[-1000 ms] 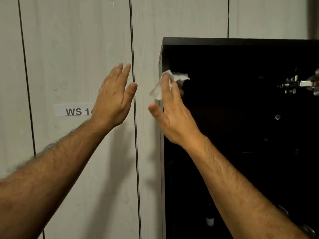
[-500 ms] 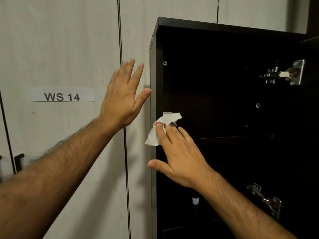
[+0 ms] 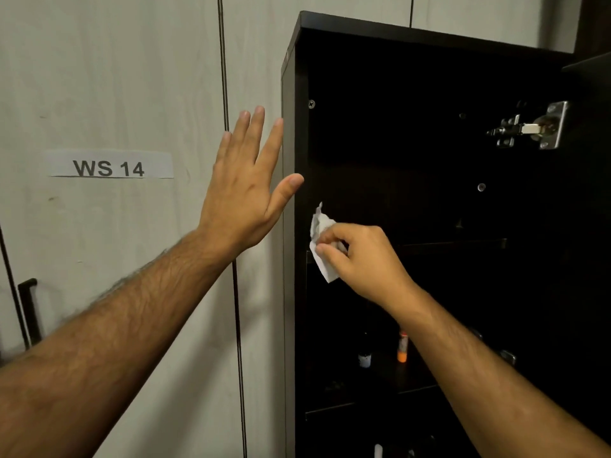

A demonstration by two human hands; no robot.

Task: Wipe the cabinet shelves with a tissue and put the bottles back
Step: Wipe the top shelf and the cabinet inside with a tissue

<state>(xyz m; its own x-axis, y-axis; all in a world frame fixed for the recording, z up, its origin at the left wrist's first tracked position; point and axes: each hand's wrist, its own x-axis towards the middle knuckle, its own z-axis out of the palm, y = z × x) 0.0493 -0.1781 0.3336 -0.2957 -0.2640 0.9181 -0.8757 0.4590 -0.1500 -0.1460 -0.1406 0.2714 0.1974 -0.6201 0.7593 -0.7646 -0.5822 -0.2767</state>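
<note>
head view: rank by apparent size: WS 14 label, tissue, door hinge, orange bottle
1. label
2. hinge and tissue: look alike; the right hand hides part of the tissue
3. orange bottle: smallest, though deeper in the cabinet

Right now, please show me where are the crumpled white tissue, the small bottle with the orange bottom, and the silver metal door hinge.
Crumpled white tissue (image 3: 320, 226), head view, on its upper folds.
Small bottle with the orange bottom (image 3: 402, 353), head view, on its orange lower part.
Silver metal door hinge (image 3: 529, 128), head view, on its arm.
</note>
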